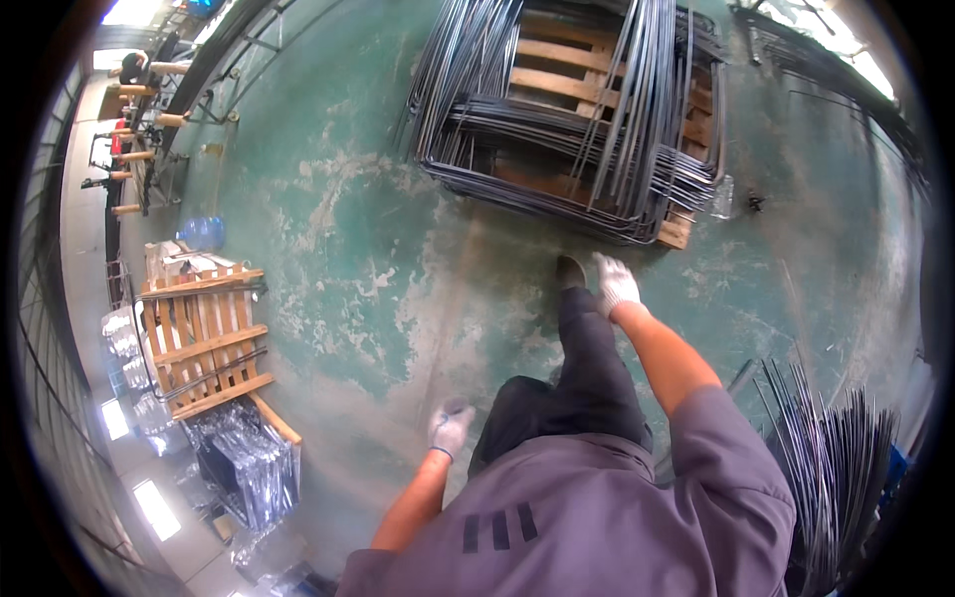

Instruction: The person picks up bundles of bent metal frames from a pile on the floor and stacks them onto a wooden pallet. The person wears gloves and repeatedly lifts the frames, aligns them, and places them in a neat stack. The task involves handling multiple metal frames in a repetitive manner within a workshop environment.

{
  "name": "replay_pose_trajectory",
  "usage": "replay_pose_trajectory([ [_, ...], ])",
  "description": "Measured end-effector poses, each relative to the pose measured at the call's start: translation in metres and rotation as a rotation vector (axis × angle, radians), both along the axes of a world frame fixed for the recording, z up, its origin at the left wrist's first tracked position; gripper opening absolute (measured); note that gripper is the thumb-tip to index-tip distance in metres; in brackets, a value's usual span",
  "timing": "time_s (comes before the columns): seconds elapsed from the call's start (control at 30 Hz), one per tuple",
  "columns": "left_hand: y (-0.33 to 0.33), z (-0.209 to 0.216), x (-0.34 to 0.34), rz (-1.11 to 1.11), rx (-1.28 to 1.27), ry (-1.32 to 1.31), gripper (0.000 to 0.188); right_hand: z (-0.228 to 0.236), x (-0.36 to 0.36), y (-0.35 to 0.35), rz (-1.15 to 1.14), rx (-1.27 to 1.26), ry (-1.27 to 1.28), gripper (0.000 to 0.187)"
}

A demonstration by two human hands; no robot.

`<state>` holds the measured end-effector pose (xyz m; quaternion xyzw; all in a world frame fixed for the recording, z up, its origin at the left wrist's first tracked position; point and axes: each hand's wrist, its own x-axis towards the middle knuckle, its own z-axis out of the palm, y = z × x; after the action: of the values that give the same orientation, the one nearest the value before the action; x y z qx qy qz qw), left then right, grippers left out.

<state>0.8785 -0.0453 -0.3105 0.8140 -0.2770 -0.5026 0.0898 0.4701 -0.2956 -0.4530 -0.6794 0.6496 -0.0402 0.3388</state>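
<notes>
My right hand (617,284), in a white knit glove, reaches forward beside my shoe (570,272). Its fingers are stretched out and nothing shows in them. Ahead of it, and apart from it, lies a large stack of bent dark metal rod frames (557,204) on a wooden pallet (672,232). My left hand (451,426), gloved too, hangs low at my left side, away from any object. Blur hides how its fingers are held, and I see nothing in its grip.
At the left a wooden pallet (204,348) sits near plastic-wrapped dark panels (249,463) and a blue water jug (203,233). Bundled thin metal rods (836,468) stand at the lower right. Racks with wooden rollers (134,156) line the far left. The green floor (348,269) is worn.
</notes>
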Motion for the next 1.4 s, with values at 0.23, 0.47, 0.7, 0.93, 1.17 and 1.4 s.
replay_pose_trajectory([
  [0.23, -0.034, -0.001, -0.016, 0.138, 0.245, 0.076, 0.052, -0.108, 0.105, -0.205, 0.111, -0.039, 0.111, 0.109],
  [0.47, -0.026, -0.063, -0.004, 0.302, 0.162, 0.257, 0.044, -0.183, 0.162, -0.298, 0.157, 0.378, 0.175, 0.079],
  [0.7, -0.047, -0.091, 0.042, 0.356, 0.336, 0.281, 0.044, -0.23, 0.186, -0.268, 0.123, 0.306, 0.232, 0.039],
  [0.93, -0.044, -0.099, 0.116, 0.24, 0.207, 0.361, 0.042, -0.205, 0.222, -0.103, 0.234, 0.444, 0.147, 0.035],
  [1.17, 0.015, -0.142, 0.203, 0.488, 0.098, 0.661, 0.043, -0.011, 0.268, 0.085, 0.271, 0.557, 0.03, 0.036],
  [1.4, -0.004, 0.011, 0.121, 0.617, -0.23, 1.234, 0.056, 0.214, 0.284, 0.195, 0.332, 0.556, -0.136, 0.032],
])
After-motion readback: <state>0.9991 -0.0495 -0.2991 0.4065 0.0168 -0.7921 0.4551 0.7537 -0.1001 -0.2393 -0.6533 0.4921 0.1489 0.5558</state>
